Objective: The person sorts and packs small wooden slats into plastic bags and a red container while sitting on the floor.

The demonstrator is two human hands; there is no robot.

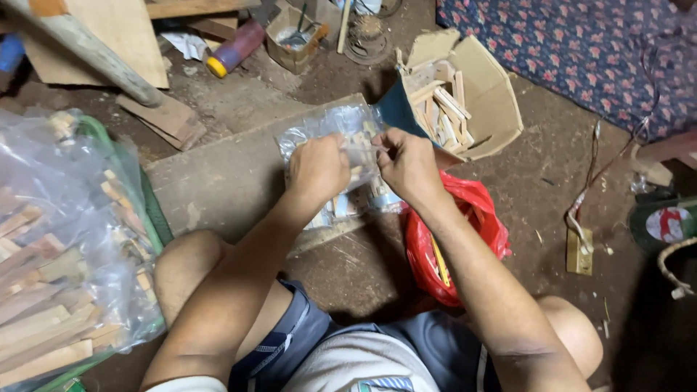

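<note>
both hands, left hand (318,168) and right hand (408,165), pinch the mouth of a clear bag (341,134) of wood sticks lying straight ahead on a board (218,178), equally near each.

A small clear plastic bag (341,134) of pale wooden pieces is held between both hands. Just right of the hands and a little beyond them stands an open brown cardboard box (485,101) of wooden sticks. Below the right hand lies a crumpled red plastic bag (475,210). Far left of the hands bulges a large clear bag (51,239) of wooden offcuts. Beyond the hands sits a small open carton (294,36).
</note>
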